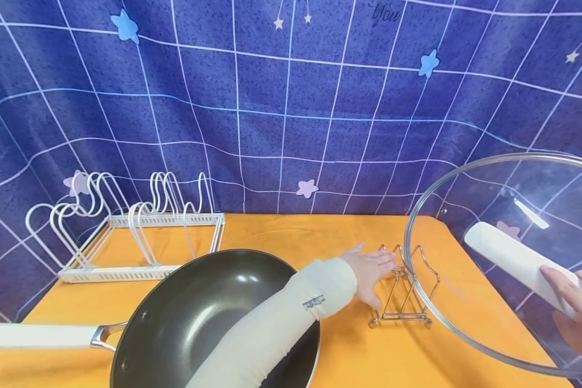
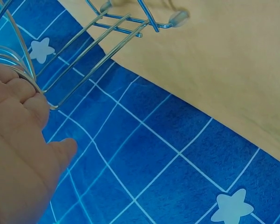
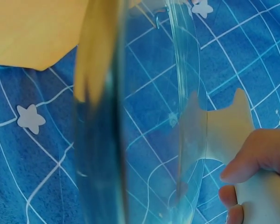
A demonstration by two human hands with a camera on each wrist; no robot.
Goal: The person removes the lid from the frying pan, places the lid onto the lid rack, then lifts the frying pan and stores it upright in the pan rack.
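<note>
The lid point(image 1: 562, 242) is up in the air right of the pan point(image 1: 189, 318), the right hand point(image 1: 579, 312) grasping its white handle point(image 1: 519, 262). The wire rack point(image 1: 403, 316) stands right of the pan; the left hand point(image 1: 368, 269) is at it, fingers spread, gripping nothing; whether they touch, I cannot tell. Behind the pan's left side is a white rack point(image 1: 140, 272).

I grip the white handle point(image 1: 519, 262) of a round, clear glass lid point(image 1: 562, 215) with a metal rim, holding it tilted on edge. By my left fingers point(image 1: 380, 258), a small metal wire rack point(image 1: 401, 316) stands upright on the orange table point(image 1: 349, 345).
</note>
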